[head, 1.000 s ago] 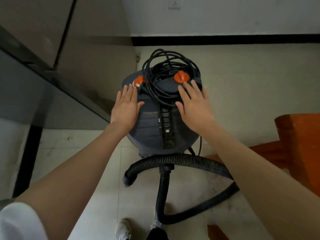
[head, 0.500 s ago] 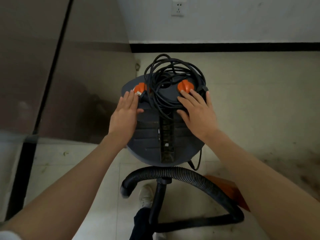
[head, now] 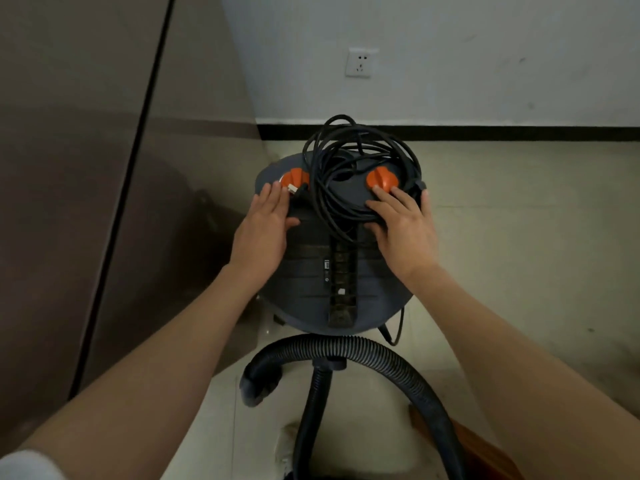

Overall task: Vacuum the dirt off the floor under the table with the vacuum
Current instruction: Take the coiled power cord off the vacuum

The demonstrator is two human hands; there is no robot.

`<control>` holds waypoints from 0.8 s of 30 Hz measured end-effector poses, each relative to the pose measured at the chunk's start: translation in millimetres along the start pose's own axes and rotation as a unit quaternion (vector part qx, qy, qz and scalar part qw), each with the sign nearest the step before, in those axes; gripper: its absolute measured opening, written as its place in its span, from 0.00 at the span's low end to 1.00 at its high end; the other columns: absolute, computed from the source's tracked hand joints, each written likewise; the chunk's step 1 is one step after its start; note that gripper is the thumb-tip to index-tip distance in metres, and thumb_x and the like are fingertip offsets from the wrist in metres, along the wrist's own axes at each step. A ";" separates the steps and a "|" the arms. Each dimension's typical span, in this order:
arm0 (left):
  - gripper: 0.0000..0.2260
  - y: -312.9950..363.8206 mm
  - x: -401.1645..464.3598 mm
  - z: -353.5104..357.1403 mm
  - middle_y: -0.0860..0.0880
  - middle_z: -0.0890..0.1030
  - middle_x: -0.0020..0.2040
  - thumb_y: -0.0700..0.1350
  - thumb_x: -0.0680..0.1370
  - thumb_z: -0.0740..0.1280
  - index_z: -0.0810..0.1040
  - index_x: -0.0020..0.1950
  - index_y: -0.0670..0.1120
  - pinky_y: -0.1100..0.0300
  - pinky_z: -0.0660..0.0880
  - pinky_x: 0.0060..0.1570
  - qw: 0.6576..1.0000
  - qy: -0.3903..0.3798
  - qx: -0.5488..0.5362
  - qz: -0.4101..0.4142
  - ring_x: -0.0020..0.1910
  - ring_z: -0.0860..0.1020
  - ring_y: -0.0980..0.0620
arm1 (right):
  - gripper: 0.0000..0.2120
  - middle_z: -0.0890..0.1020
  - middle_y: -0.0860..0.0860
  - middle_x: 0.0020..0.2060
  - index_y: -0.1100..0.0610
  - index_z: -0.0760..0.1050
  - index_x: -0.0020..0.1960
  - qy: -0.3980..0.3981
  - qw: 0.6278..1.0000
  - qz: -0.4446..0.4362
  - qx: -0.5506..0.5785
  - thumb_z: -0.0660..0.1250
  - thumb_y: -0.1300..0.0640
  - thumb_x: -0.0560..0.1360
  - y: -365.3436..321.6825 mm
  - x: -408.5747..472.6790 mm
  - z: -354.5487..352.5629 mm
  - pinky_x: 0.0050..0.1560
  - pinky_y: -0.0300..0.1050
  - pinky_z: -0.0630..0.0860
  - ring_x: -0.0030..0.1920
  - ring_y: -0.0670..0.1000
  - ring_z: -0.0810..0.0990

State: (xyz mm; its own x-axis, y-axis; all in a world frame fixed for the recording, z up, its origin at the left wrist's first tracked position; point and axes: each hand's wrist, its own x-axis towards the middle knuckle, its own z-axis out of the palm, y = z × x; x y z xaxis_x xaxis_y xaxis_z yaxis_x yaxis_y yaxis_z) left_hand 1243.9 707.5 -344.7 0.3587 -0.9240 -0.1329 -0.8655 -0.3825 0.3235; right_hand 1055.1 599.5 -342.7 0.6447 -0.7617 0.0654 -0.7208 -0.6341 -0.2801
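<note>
Pale floor tiles [head: 519, 237] run up to a black skirting strip [head: 485, 133] at the foot of a white wall, where you see a white wall socket [head: 360, 62] mounted above the machine. On your left stands a dark brown panel [head: 69, 168] with a vertical seam; its lower face reflects the floor.

Your vacuum [head: 332, 271] stands on the floor directly ahead of you, near the wall and just beside the brown panel. Its dark grey domed lid carries two orange knobs: the left knob [head: 294, 178] and the right knob [head: 381, 180]. A black power cord [head: 353, 168] lies coiled in loose loops on top of the lid, between and around the knobs. A ribbed handle strip [head: 341, 289] runs down the lid's middle. Beside it sit a small label and a small white mark; the writing is too small to read.

Your left hand [head: 263, 233] lies flat on the lid's left side, fingers straight, fingertips touching the left knob. Your right hand [head: 405, 230] lies flat on the lid's right side, fingers spread over the cord loops, fingertips at the right knob. Neither hand grasps anything.

A black ribbed hose [head: 346, 348] arcs across the floor in front of the vacuum, between you and the machine. An orange-brown object [head: 467, 441] lies partly under the hose at lower right.
</note>
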 end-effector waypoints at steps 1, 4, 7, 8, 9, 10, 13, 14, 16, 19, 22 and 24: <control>0.25 -1.4 8.8 -1.9 0.41 0.54 0.77 0.46 0.82 0.56 0.54 0.76 0.40 0.59 0.42 0.72 1.000 0.001 -0.002 -0.001 0.76 0.50 0.47 | 0.16 0.74 0.52 0.67 0.56 0.77 0.63 -0.003 1.000 0.003 0.001 0.68 0.58 0.75 0.3 8.5 0.2 0.73 0.60 0.49 0.70 0.56 0.68; 0.25 -2.4 38.6 -8.4 0.42 0.53 0.77 0.45 0.82 0.56 0.53 0.76 0.41 0.58 0.43 0.73 1.000 -0.005 -0.010 -0.013 0.76 0.49 0.47 | 0.16 0.73 0.51 0.69 0.56 0.76 0.64 -0.007 1.000 0.006 -0.001 0.67 0.57 0.76 5.3 37.5 1.9 0.74 0.59 0.47 0.71 0.56 0.67; 0.25 -3.1 74.2 -15.7 0.43 0.53 0.77 0.45 0.81 0.56 0.52 0.76 0.41 0.58 0.44 0.73 1.000 -0.002 -0.010 -0.018 0.76 0.49 0.47 | 0.16 0.72 0.51 0.69 0.56 0.76 0.64 -0.010 1.000 0.008 0.005 0.67 0.57 0.76 13.4 73.4 3.2 0.74 0.59 0.47 0.71 0.56 0.67; 0.25 -3.3 86.2 -18.0 0.43 0.53 0.77 0.45 0.81 0.56 0.52 0.76 0.41 0.58 0.44 0.73 1.000 -0.002 -0.007 -0.020 0.76 0.50 0.47 | 0.17 0.72 0.51 0.69 0.56 0.76 0.65 -0.015 1.000 0.007 0.005 0.66 0.57 0.77 16.8 85.6 3.7 0.75 0.59 0.46 0.71 0.56 0.66; 0.25 -3.5 98.2 -20.2 0.43 0.53 0.77 0.46 0.81 0.56 0.53 0.76 0.41 0.57 0.45 0.73 1.000 -0.002 -0.006 -0.024 0.76 0.50 0.47 | 0.17 0.71 0.51 0.70 0.56 0.75 0.65 -0.018 1.000 0.003 0.005 0.66 0.56 0.77 20.4 98.4 3.6 0.75 0.59 0.45 0.72 0.55 0.65; 0.25 -3.5 110.0 -22.1 0.43 0.53 0.77 0.46 0.81 0.57 0.53 0.76 0.41 0.57 0.45 0.73 1.000 -0.002 -0.006 -0.027 0.76 0.50 0.47 | 0.17 0.71 0.51 0.70 0.55 0.75 0.65 -0.018 1.000 0.000 0.005 0.65 0.56 0.77 24.1 110.9 3.5 0.75 0.58 0.44 0.72 0.55 0.65; 0.25 -3.8 148.1 -28.2 0.43 0.54 0.77 0.46 0.81 0.57 0.54 0.76 0.41 0.56 0.47 0.73 0.999 0.009 -0.008 -0.030 0.76 0.51 0.47 | 0.18 0.69 0.49 0.72 0.54 0.73 0.67 -0.023 1.000 -0.010 0.002 0.63 0.55 0.78 34.4 152.2 1.4 0.74 0.56 0.41 0.73 0.54 0.62; 0.25 -4.1 161.0 -30.7 0.43 0.55 0.77 0.46 0.81 0.57 0.55 0.76 0.41 0.55 0.48 0.73 0.999 0.010 -0.010 -0.033 0.76 0.51 0.47 | 0.18 0.68 0.49 0.72 0.54 0.73 0.68 -0.028 1.000 -0.014 -0.004 0.63 0.55 0.79 38.0 165.9 1.0 0.74 0.56 0.40 0.73 0.53 0.61; 0.25 -4.5 186.7 -35.2 0.43 0.55 0.77 0.46 0.81 0.57 0.55 0.76 0.41 0.54 0.49 0.73 0.999 0.005 -0.014 -0.041 0.76 0.52 0.46 | 0.18 0.66 0.49 0.73 0.54 0.72 0.69 -0.033 0.999 -0.022 -0.010 0.62 0.54 0.79 45.9 193.6 -0.3 0.74 0.56 0.40 0.74 0.53 0.61; 0.25 -3.9 221.3 -39.6 0.42 0.56 0.77 0.46 0.81 0.58 0.55 0.76 0.41 0.53 0.49 0.73 0.999 0.006 -0.022 -0.049 0.76 0.52 0.46 | 0.18 0.66 0.49 0.73 0.54 0.72 0.69 -0.034 0.999 -0.032 -0.011 0.62 0.55 0.79 57.5 232.7 -1.8 0.74 0.56 0.40 0.74 0.53 0.60; 0.25 -5.3 249.8 -44.0 0.42 0.56 0.76 0.46 0.81 0.58 0.55 0.76 0.41 0.54 0.49 0.73 0.998 0.017 -0.030 -0.056 0.76 0.52 0.46 | 0.18 0.67 0.49 0.73 0.54 0.72 0.68 -0.036 0.998 -0.045 -0.014 0.63 0.56 0.79 65.5 266.3 -1.0 0.74 0.55 0.39 0.74 0.53 0.61; 0.25 -6.6 268.3 -47.5 0.43 0.55 0.77 0.46 0.81 0.57 0.55 0.76 0.41 0.54 0.50 0.73 0.997 0.011 -0.031 -0.063 0.76 0.52 0.46 | 0.18 0.68 0.50 0.72 0.55 0.73 0.67 -0.034 0.998 -0.051 -0.010 0.63 0.57 0.78 69.7 287.9 -1.5 0.74 0.55 0.40 0.73 0.54 0.62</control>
State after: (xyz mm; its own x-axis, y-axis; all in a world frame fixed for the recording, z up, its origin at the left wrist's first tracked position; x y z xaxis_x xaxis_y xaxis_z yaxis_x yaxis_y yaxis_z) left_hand 1362.5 462.2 -338.1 0.4713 -0.8683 -0.1551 -0.7905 -0.4938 0.3623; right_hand 1190.1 335.9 -342.0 0.7298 -0.6831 0.0263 -0.6556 -0.7103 -0.2564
